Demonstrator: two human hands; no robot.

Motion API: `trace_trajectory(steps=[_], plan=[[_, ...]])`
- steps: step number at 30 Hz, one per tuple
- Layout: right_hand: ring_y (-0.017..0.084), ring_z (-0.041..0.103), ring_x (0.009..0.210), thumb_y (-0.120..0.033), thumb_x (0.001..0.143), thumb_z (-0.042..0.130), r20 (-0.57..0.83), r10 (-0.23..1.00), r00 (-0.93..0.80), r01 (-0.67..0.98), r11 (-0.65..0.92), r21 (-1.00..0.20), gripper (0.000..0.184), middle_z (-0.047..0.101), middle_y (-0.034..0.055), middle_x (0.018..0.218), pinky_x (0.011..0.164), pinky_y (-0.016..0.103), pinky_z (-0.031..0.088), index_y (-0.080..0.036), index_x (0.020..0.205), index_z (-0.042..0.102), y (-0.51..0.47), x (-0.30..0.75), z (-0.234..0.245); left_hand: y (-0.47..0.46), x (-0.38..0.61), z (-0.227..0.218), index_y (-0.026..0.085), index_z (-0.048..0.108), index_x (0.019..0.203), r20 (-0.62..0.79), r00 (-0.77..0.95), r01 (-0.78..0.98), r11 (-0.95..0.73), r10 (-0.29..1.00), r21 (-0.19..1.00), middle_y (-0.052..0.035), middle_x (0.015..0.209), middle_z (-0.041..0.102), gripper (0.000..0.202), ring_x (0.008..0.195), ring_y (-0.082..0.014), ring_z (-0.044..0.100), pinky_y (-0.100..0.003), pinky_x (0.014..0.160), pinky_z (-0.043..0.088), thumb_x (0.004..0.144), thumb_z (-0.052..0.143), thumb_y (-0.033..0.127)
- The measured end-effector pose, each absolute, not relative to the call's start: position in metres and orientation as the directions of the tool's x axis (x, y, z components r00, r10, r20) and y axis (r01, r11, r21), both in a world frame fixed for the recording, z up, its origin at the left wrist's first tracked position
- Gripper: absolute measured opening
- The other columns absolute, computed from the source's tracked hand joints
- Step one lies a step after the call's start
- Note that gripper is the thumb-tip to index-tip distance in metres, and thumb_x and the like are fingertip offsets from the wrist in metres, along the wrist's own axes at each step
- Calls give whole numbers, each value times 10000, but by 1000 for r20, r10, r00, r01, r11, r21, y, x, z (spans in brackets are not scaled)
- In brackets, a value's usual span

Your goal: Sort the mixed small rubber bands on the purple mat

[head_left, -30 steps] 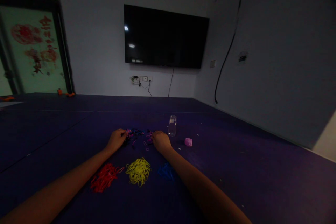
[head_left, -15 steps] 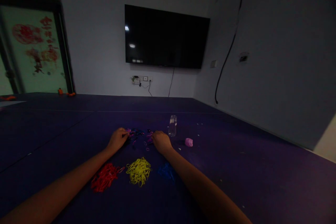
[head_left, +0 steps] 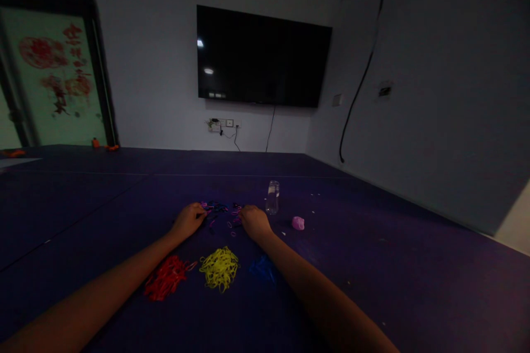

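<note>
Reaching forward over a dark purple surface point(head_left: 385, 248) toward its far edge, with left forearm point(head_left: 111, 284) and right forearm point(head_left: 318, 284) slanting inward, wrists nearly straight. Curling the left hand point(head_left: 189, 219) at the left end of a loose spread of small dark, pink and purple bands point(head_left: 216, 208), with thumb and fingertips drawn close together; too dim to tell whether pinched on a band. Holding the right hand point(head_left: 254, 220) low at the opposite end, toward the surface's right edge, with its back upward and fingers bent down; impossible to tell whether closed on anything, with fingertips hidden. Framing between both hands the middle of the spread and a few stray loops. Showing nearer than the hands, left to right, red bands point(head_left: 168, 277), yellow bands point(head_left: 219, 268) and blue bands point(head_left: 261, 269) in separate piles. Showing also a clear upright bottle point(head_left: 272, 198) just beyond the right hand and, closer to the right edge, a pink lump point(head_left: 298, 223).
</note>
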State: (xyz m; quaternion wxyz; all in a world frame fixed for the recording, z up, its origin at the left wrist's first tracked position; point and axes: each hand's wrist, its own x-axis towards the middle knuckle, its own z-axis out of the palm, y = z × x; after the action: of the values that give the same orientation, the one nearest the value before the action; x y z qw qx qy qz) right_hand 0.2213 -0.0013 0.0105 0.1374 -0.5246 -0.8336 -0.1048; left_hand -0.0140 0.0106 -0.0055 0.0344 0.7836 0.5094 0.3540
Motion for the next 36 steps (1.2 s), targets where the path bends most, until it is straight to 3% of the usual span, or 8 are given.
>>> trace_trajectory(steps=[12, 29, 36], plan=[[186, 573, 934, -207, 893, 382, 332, 852, -404, 907, 421, 25, 273, 635, 102, 1007, 761, 256, 423, -159, 948, 646, -5, 222, 13, 12, -14, -6, 191, 693, 710, 547, 209, 769, -482, 811, 420, -52, 784, 658, 189, 776, -188, 589, -306, 760, 443, 776, 516, 200], [191, 570, 937, -215, 899, 377, 326, 853, -406, 907, 420, 30, 280, 636, 96, 1011, 761, 260, 424, -165, 957, 646, -4, 221, 13, 11, -15, -5, 199, 725, 785, 554, 230, 761, -503, 800, 411, -51, 804, 661, 271, 766, -181, 603, -299, 719, 462, 721, 498, 65], [195, 569, 939, -200, 897, 368, 322, 845, -427, 899, 436, 49, 287, 635, 106, 1012, 773, 268, 426, -147, 953, 644, -2, 222, 12, 10, -14, -4, 199, 723, 822, 545, 247, 782, -497, 801, 375, -43, 809, 686, 237, 754, -174, 616, -288, 718, 462, 745, 524, 96]])
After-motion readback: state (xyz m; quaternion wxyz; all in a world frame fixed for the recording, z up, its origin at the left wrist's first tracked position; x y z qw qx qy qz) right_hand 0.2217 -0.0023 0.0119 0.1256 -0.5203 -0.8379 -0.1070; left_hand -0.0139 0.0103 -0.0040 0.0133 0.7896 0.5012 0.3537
